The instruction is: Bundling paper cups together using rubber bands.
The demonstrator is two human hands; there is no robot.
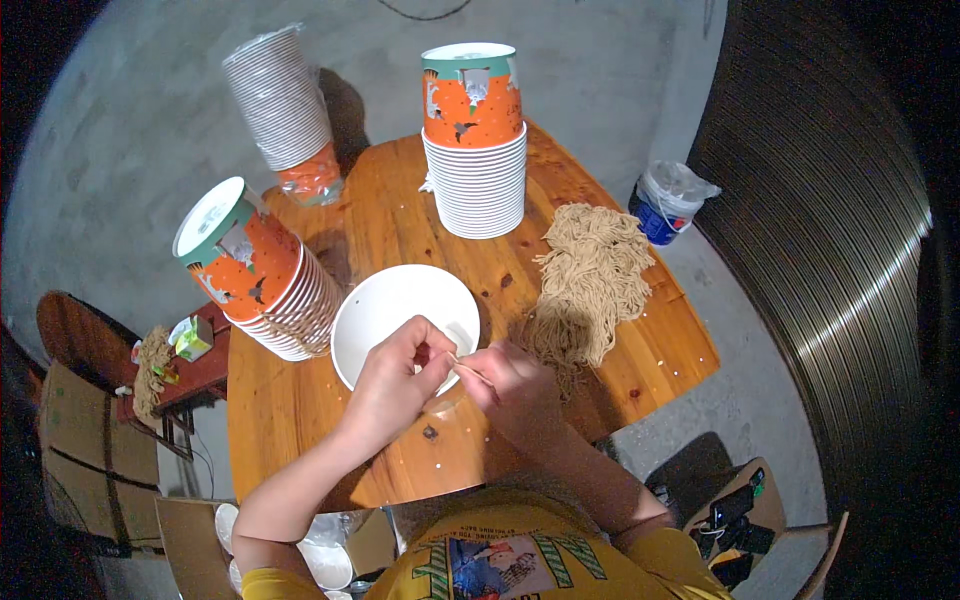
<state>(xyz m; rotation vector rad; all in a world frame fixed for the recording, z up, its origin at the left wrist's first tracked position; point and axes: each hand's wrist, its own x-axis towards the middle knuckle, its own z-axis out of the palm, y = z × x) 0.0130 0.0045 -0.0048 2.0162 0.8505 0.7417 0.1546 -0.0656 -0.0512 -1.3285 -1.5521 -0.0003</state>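
1. Thin tan strand [474, 373]: pinched betw. both hands, in front of person, over near-R rim of white bowl. Short end sticks out by R fingers.
2. L hand [398, 378]: narrow, thumb + index tips closed on strand; back of hand up, overlapping bowl's near side.
3. R hand [515, 388]: also narrow, fingertips on strand, just beside L fingertips; a bit blurred, exact finger pos. can't tell.
4. White bowl [378, 312]: round, wide, on table under/behind hands.
5. Strand pile [598, 268]: big loose heap, same tan, R side of table, beyond R hand.
6. L tub stack [243, 262]: orange/green tub on top, pale rims below, tilted in view; tan strands on its R side, nr bowl.
7. Ctr tub stack [474, 165]: same kind, behind bowl.
8. Wrapped tub stack [278, 100]: back L, in clear plastic.
9. Wooden table [672, 345]: brown, knotty, small white specks, under all above.
10. Floor R: blue bucket [656, 220] w/ clear bag. Far R: ribbed shutter [825, 260].
11. Far L: reddish bench [188, 378] w/ tan bundle [152, 372] + white/green box [193, 339].
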